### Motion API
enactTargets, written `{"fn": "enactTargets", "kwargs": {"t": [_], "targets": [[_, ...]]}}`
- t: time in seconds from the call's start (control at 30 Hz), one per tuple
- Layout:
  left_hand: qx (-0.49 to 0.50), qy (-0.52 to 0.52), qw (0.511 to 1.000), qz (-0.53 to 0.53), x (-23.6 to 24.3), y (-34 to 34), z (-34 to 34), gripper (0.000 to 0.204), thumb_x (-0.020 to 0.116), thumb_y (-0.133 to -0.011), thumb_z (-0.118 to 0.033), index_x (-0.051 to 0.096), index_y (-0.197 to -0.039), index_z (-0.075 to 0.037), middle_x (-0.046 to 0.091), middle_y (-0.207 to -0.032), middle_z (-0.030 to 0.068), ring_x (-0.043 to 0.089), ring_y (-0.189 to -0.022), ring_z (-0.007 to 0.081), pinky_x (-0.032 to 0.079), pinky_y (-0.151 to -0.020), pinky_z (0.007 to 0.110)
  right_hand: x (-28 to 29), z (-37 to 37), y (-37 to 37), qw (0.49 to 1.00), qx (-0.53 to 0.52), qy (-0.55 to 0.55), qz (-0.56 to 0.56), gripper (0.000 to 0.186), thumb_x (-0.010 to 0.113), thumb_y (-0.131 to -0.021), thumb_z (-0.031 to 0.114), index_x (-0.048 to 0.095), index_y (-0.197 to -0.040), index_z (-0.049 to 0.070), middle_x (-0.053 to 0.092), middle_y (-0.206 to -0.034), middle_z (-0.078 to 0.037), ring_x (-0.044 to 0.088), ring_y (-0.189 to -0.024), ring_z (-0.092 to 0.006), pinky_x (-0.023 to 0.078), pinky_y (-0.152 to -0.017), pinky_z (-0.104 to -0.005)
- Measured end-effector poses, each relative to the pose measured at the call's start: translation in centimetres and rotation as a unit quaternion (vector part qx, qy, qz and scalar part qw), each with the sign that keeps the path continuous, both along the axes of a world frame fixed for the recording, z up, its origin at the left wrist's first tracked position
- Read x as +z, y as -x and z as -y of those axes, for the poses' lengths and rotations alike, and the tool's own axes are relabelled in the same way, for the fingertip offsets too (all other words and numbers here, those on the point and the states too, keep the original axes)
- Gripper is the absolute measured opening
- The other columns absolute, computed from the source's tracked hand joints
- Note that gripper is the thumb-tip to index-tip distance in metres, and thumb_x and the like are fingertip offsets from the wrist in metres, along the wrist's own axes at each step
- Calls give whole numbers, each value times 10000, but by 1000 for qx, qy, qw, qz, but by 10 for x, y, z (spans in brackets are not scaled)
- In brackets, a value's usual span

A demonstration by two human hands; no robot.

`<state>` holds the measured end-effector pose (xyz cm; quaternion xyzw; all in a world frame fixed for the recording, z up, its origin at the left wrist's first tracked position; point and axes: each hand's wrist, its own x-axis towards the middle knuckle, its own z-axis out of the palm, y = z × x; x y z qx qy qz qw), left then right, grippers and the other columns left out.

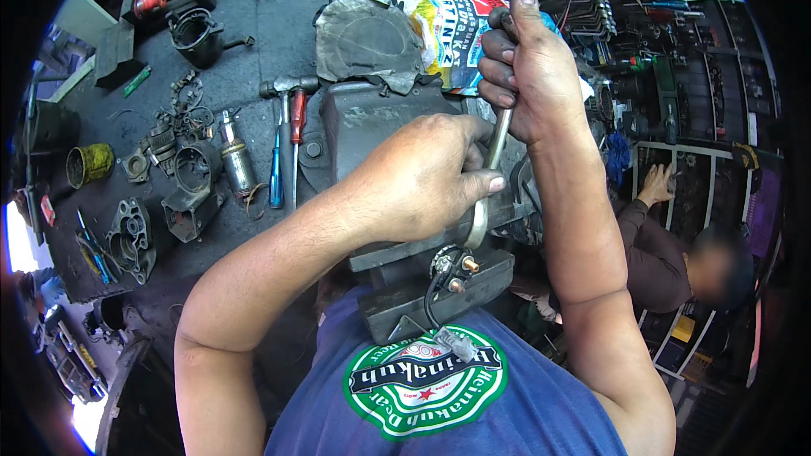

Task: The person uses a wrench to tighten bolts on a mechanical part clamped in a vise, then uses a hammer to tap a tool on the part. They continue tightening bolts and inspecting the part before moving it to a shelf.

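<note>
My right hand [534,67] is wrapped round the upper end of a long metal wrench [500,139], thumb pointing up. Lower on the same shaft, my left hand [435,173] closes on it with thumb and fingers. The wrench's bent lower end reaches a round part with copper studs [456,268], which looks like a starter solenoid; the exact contact is hard to see. That part sits between the jaws of a dark bench vise [486,279]. From it a black cable [431,304] hangs down to a pale metallic end piece [456,343].
Left of the vise lie a hammer [290,84], a red screwdriver [297,114], a blue screwdriver [276,169], a metal cylinder [239,165] and several housings [133,232]. A grey cloth [367,38] and printed bag [439,25] lie behind. Another person [663,262] reaches toward shelves at right.
</note>
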<state>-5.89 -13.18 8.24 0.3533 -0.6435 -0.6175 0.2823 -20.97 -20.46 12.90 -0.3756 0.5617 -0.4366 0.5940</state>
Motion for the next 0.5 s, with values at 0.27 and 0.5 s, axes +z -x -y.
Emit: {"fn": "enactTargets", "kwargs": {"t": [0.27,0.5], "targets": [[-2,43,999,3,-1,2,-1,265,830,-905,-142,661,-1004,36,739,-829,155,711,-766,270,542,-725,431,-1,-7,6,1000,-23,11,-13,538,623,-1033,633,568,-1016,98,386,-672,69,337,-490,-33,266,-387,-205],[-8,36,999,39,-2,1,1,284,836,-898,-151,657,-1019,33,738,-830,159,719,-781,295,543,-738,437,0,-7,-4,1000,-17,-7,-12,526,592,-1056,617,562,-1033,93,372,-671,68,324,-480,-34,257,-385,-210]]}}
